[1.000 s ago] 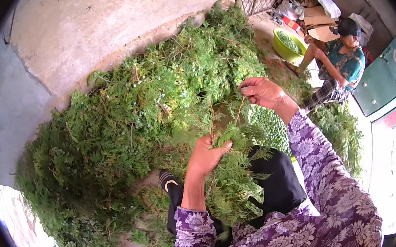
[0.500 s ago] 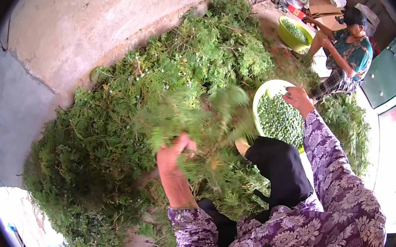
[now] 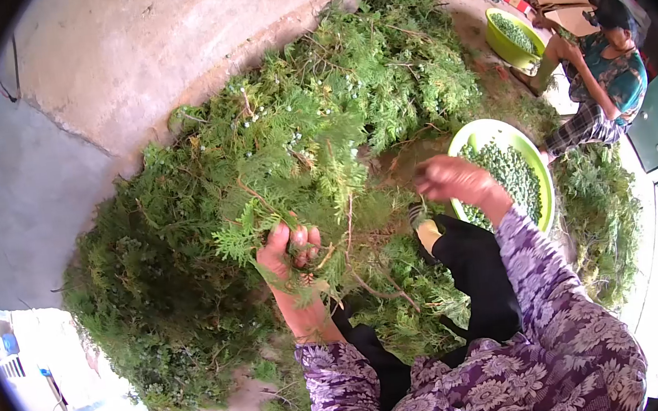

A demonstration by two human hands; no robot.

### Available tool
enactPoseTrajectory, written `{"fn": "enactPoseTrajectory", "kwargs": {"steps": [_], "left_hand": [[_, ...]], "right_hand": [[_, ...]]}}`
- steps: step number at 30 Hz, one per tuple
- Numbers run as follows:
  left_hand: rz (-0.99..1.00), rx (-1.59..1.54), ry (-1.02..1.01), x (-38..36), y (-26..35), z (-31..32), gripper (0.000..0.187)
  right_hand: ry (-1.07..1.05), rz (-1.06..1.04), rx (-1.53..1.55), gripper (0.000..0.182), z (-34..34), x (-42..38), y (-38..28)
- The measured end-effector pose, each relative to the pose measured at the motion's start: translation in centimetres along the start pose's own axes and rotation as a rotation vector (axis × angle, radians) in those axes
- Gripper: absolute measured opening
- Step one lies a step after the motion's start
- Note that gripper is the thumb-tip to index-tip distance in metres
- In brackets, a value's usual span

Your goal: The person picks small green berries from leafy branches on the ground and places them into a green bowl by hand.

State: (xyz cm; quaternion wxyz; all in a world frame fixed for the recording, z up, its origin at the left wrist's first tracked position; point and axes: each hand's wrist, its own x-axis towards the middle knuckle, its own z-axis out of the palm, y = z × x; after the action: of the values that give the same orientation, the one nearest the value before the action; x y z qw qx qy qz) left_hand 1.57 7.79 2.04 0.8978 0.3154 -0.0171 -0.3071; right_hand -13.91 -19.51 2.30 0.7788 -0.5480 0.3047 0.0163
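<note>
A leafy evergreen sprig with thin brown stems is pinched in my left hand, the fingers closed around its stem end. Its fronds overlap the greenery behind, so its full extent is hard to make out. My right hand hovers by the left rim of a yellow-green basin, partly in front of it. Those fingers look bent but are smeared by motion, and their tips point toward the sprig. Small green berries fill much of the basin.
A big heap of cut evergreen branches lies along the wall. Another person sits at the upper right beside a second basin of berries. More branches lie right of the near basin. My black-trousered leg extends toward the basin.
My right hand has moved left from above the basin toward the sprig. The sprig, blurred before, is now steadier in my left hand. The whole view has shifted slightly.
</note>
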Motion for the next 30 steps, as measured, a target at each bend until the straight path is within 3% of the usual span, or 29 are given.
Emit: {"fn": "enactPoseTrajectory", "kwargs": {"steps": [1, 5, 7, 9, 10, 11, 13, 15, 16, 19, 21, 22, 24, 25, 27, 29, 30], "left_hand": [[0.004, 0.012, -0.002, -0.1, -0.2, 0.3, 0.028], [0.027, 0.154, 0.024, -0.4, -0.5, 1.0, 0.028], [0.003, 0.244, 0.073, -0.5, -0.6, 1.6, 0.026], [0.013, 0.269, 0.077, -0.5, -0.6, 2.2, 0.025], [0.029, 0.272, 0.096, -0.3, -0.9, 2.0, 0.026], [0.044, 0.275, 0.114, -0.1, -1.1, 1.7, 0.027], [0.026, 0.338, 0.142, -0.2, -1.1, 1.4, 0.029], [-0.008, 0.428, 0.229, -0.2, -0.4, 2.6, 0.033], [0.092, 0.447, 0.277, -0.4, -0.6, 3.8, 0.034], [0.102, 0.617, 0.236, 1.6, -0.4, 0.3, 0.039], [0.088, 0.619, 0.280, 1.6, -0.2, 0.3, 0.039], [0.202, 0.740, 0.332, 1.8, -0.1, -0.4, 0.038], [0.337, 0.920, 0.439, 1.9, 0.7, -0.7, 0.035], [0.336, 0.924, 0.433, 1.9, 0.5, -0.6, 0.035], [0.629, 0.761, 0.374, 1.4, 0.2, 2.2, 0.035], [0.406, 0.830, 0.509, 0.8, -1.9, 7.0, 0.041], [0.412, 0.914, 0.376, 0.9, -3.2, 6.9, 0.045]], "right_hand": [[-0.173, 0.068, -0.066, 0.071, 2.8, 0.2, -0.1], [-0.609, 0.051, 0.037, 0.070, 9.1, 2.4, 2.0], [-0.612, -0.017, 0.059, 0.062, 10.4, 2.8, 2.8], [-0.591, -0.086, -0.152, 0.032, 10.8, 3.1, 3.1], [-0.547, -0.079, -0.214, 0.026, 11.2, 2.5, 2.5], [-0.553, -0.081, -0.205, 0.026, 11.4, 2.2, 1.6], [-0.454, 0.095, -0.565, 0.024, 11.7, 1.4, 0.2], [-0.484, 0.010, -0.553, 0.024, 11.5, 2.0, 1.2], [-0.478, -0.032, -0.493, 0.024, 11.4, 2.6, 2.1], [-0.446, -0.107, -0.411, 0.024, 11.1, 3.2, 2.8], [-0.320, -0.437, -0.512, 0.022, 10.7, 3.6, 3.4], [-0.251, -0.582, -0.613, 0.018, 10.4, 4.0, 3.9], [-0.141, -0.655, -0.678, 0.018, 10.2, 4.5, 4.6], [-0.036, -0.723, -0.747, 0.019, 10.1, 4.7, 4.9], [0.028, -0.768, -0.865, 0.018, 10.2, 4.8, 4.9], [0.085, -0.812, -0.993, 0.017, 10.4, 5.1, 5.1], [0.037, -0.752, -1.063, 0.015, 10.7, 5.5, 5.4]]}}
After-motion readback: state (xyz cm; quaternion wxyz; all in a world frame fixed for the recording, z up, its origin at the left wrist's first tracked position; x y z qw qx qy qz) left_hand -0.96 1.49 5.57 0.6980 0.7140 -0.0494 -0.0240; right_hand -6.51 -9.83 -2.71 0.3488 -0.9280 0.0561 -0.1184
